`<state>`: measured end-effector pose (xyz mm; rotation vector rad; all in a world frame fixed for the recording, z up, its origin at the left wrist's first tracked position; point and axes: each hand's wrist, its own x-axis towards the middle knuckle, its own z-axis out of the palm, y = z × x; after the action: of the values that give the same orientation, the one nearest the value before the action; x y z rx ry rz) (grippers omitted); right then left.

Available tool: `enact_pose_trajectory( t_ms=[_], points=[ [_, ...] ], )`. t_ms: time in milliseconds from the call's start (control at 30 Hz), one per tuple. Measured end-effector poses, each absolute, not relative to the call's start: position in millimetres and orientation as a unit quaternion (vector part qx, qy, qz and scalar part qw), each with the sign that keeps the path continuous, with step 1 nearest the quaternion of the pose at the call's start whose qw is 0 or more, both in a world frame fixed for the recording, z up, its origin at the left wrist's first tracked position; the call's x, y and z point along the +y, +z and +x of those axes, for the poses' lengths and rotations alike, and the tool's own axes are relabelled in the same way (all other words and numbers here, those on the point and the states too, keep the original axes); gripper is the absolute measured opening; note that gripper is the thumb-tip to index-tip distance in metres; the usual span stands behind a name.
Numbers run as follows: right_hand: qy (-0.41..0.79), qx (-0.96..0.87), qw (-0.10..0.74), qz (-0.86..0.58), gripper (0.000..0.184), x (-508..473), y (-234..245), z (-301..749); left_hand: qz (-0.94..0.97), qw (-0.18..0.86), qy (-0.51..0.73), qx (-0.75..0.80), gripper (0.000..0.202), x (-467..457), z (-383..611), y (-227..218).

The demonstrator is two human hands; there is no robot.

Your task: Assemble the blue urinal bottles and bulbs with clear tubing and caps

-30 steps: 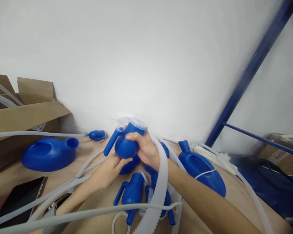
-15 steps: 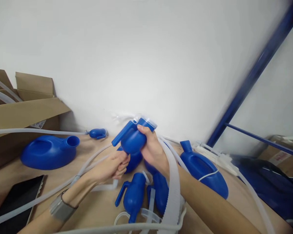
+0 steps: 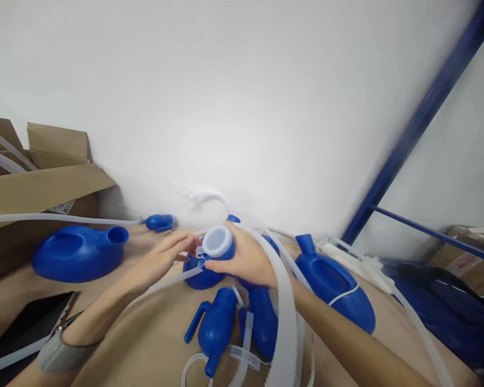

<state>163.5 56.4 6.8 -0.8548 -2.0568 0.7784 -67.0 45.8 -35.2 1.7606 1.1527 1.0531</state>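
Observation:
A small blue urinal bottle with a translucent white cap (image 3: 218, 242) is held in my right hand (image 3: 250, 255), whose fingers wrap its neck from the right. Its capped end is turned towards me. At its left, my left hand (image 3: 173, 252) has its fingers stretched and slightly apart, close to the cap's strap and holding nothing that I can see. Another blue urinal bottle (image 3: 218, 325) with a side handle lies just in front of the hands. A further blue bottle (image 3: 263, 322) lies beside it. White hose (image 3: 284, 312) drapes over my right forearm.
Larger blue jugs stand at left (image 3: 76, 255) and right (image 3: 334, 290). An open cardboard box (image 3: 44, 188) holds hoses at the left. A black tablet-like device (image 3: 28, 328) lies under my left forearm. A blue metal post (image 3: 419, 118) rises at the right, near a white power strip (image 3: 358, 263).
My left hand has let go of the bottle's lower end and opened. My right hand has lowered and turned the bottle, so the cap now faces me. The hose under my left arm has shifted.

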Motion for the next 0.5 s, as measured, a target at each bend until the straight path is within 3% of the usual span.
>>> enact_pose_trajectory(
  t_ms=[67, 133, 233, 367, 500],
  points=[
    [0.284, -0.826, 0.356, -0.331, 0.042, 52.0, 8.0, 160.9, 0.695, 0.399, 0.383, 0.459, 0.056, 32.7, -63.7, -21.6],
    [0.267, -0.838, 0.342, -0.33, 0.036, 48.4, 10.7, 160.1, 0.733, 0.344, 0.359, 0.465, 0.058, 22.1, -59.6, -14.9],
    [0.264, -0.831, 0.356, -0.337, 0.032, 44.6, 12.6, 161.7, 0.772, 0.269, 0.368, 0.443, 0.046, 17.6, -56.0, -17.1],
    [0.301, -0.812, 0.377, -0.329, 0.036, 43.3, 12.7, 164.9, 0.759, 0.34, 0.396, 0.389, 0.032, 24.0, -54.7, -28.6],
    [0.314, -0.824, 0.356, -0.31, 0.039, 44.6, 14.9, 165.8, 0.767, 0.36, 0.383, 0.368, 0.037, 24.4, -50.5, -32.5]
  ],
)
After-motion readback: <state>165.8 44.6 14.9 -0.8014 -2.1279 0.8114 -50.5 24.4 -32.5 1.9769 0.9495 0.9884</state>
